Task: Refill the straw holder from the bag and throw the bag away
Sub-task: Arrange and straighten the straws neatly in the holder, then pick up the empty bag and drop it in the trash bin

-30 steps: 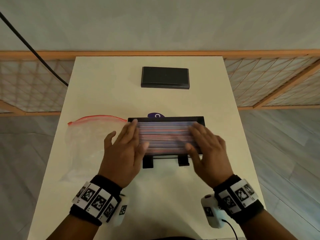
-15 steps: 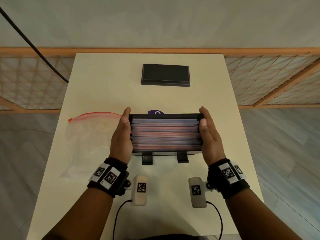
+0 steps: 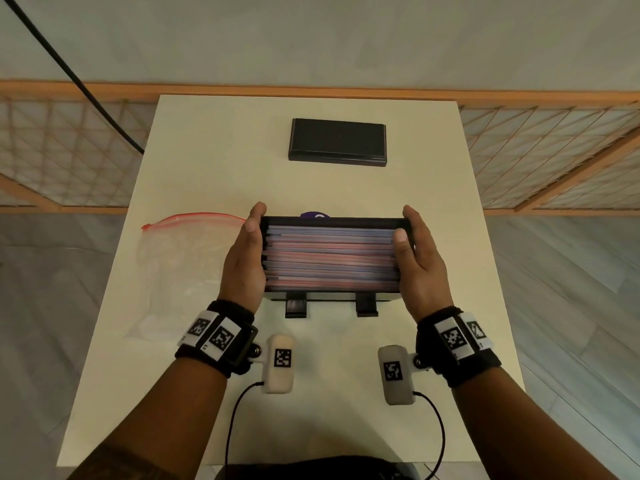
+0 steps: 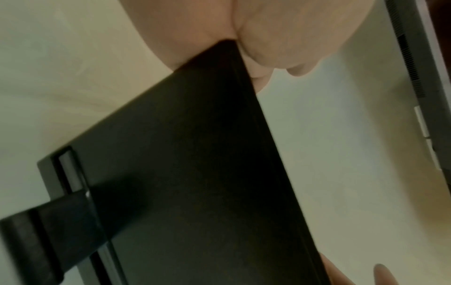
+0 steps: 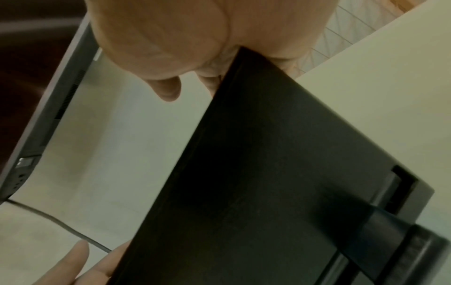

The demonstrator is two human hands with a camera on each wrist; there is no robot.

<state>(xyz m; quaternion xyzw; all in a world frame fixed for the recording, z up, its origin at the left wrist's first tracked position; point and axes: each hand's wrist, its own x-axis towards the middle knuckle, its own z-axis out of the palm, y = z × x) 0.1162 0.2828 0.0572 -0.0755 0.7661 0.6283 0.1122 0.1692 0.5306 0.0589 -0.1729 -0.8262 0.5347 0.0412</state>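
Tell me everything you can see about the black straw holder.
The straw holder is an open-topped, black, rectangular box, apparently plastic, with two feet protruding at its near side. Pink and blue straws fill it lengthwise. The left hand and right hand clasp its ends, above the table.

A black rectangular lid [image 3: 337, 143], or perhaps a box, lies on the white table [image 3: 194, 161] before a wooden lattice fence [image 3: 540, 147].
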